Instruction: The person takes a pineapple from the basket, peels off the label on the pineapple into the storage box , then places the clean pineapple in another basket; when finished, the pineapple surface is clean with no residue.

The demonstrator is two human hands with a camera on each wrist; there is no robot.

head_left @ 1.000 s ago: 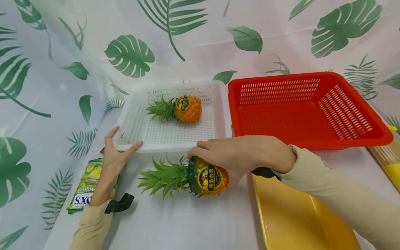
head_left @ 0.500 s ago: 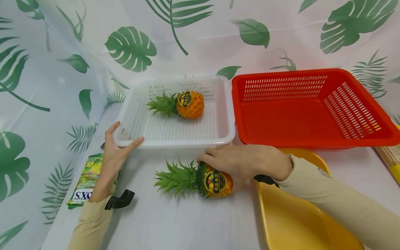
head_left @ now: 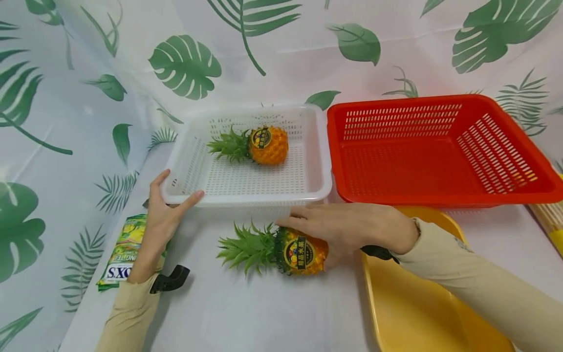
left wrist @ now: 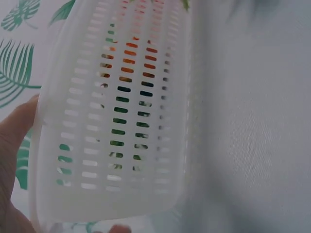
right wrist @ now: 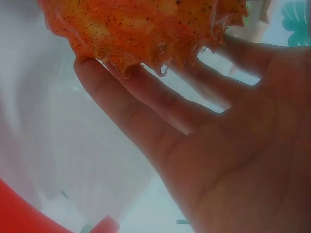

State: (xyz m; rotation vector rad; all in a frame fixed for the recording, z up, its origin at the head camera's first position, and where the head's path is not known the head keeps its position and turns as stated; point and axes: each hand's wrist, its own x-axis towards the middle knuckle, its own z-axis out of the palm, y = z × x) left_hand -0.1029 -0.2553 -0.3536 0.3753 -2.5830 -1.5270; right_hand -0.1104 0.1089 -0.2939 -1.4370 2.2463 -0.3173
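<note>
My right hand (head_left: 343, 225) holds a pineapple (head_left: 252, 249) by its body, its fingers over the far side. The crown points left and a round black label faces up. In the right wrist view, straight-looking fingers (right wrist: 131, 109) touch the bottom of the orange fruit (right wrist: 141, 29); I cannot see the thumb there. My left hand (head_left: 164, 215) grips the near left corner of the white basket (head_left: 246, 199), thumb along the front rim, a finger on the left rim. A second pineapple (head_left: 269, 151) lies in that basket, crown left.
A red basket (head_left: 404, 171) adjoins the white one on the right. Below my right forearm sits a yellow tub (head_left: 413, 303). Green packets (head_left: 123, 254) lie by my left forearm. Tan sticks with yellow wrapping (head_left: 550, 215) show at the right edge.
Early on, my right hand and its pineapple shifted slightly right; over the last half second they hardly moved. The left hand keeps its place on the basket corner. The camera view shifted slightly.
</note>
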